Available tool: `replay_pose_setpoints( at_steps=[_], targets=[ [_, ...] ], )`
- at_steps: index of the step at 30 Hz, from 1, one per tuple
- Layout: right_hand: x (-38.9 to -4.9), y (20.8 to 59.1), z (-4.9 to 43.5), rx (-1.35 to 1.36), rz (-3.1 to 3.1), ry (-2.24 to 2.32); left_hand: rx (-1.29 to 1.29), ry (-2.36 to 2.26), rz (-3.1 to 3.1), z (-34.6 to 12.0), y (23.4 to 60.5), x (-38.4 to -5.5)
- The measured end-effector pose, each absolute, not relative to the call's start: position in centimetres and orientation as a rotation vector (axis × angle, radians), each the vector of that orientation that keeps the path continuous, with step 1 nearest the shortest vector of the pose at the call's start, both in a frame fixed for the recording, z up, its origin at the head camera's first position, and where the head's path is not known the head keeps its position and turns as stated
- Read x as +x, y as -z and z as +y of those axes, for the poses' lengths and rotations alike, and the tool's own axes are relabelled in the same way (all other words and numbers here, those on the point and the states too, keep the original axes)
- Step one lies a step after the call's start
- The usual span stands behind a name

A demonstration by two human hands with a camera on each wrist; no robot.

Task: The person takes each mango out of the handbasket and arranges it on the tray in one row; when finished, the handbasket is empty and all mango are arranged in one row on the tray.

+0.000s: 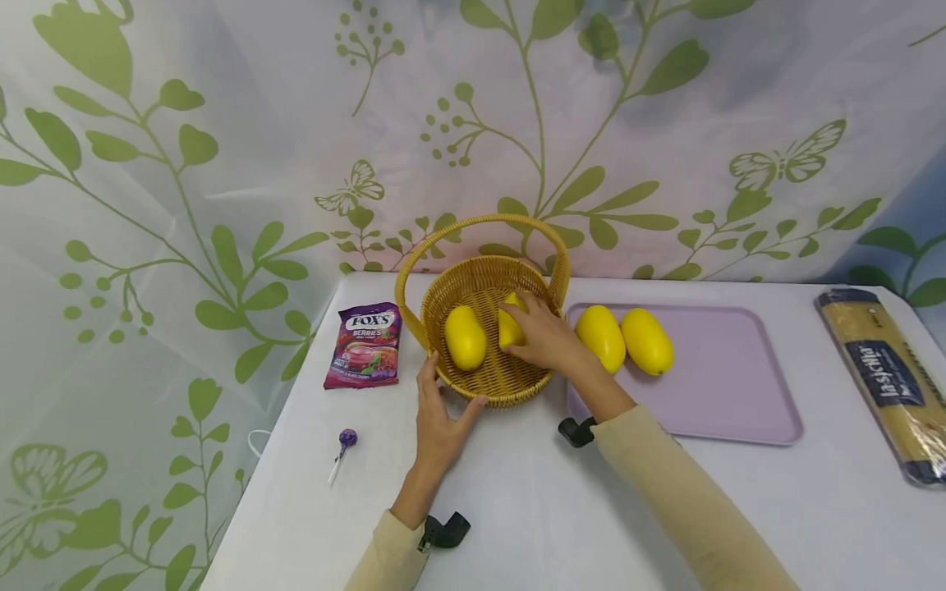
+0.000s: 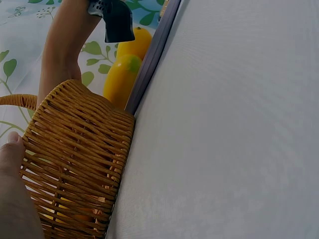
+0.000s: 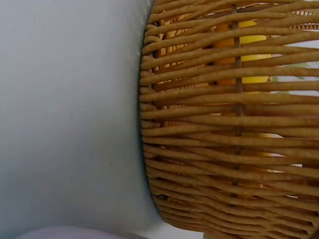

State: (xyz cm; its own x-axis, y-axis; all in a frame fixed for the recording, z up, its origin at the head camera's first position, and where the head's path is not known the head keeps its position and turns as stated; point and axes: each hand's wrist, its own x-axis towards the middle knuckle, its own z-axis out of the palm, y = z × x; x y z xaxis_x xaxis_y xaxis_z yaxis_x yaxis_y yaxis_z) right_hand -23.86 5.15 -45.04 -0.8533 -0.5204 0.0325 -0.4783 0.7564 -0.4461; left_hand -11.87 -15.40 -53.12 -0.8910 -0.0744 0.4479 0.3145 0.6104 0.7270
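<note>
My right hand [image 1: 543,335] curls over a yellow fruit [image 1: 510,327] inside the basket [image 1: 493,386], fruit upright toward 12 | second fruit [image 1: 466,337] just beside at 9 | left hand [image 1: 438,417] flat, fingers straight against the basket wall at 6 | two fruits [image 1: 624,338] on tray [image 1: 727,410] at 3 | candy bag [image 1: 365,345] at 9 on counter [image 1: 532,509] | handle arches above.

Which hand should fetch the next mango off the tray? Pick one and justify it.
Right. The right hand is inside the basket, beside the tray with two mangoes. The left hand steadies the basket's far side.
</note>
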Motion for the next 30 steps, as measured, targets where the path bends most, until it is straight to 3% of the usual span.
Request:
replay_pose_setpoints(
  at_steps=[30],
  targets=[
    [-24.15, 45.72, 4.29, -0.886, 2.773, 0.832, -0.175, 1.202, -2.416, -15.35, 52.90, -11.83]
  ],
)
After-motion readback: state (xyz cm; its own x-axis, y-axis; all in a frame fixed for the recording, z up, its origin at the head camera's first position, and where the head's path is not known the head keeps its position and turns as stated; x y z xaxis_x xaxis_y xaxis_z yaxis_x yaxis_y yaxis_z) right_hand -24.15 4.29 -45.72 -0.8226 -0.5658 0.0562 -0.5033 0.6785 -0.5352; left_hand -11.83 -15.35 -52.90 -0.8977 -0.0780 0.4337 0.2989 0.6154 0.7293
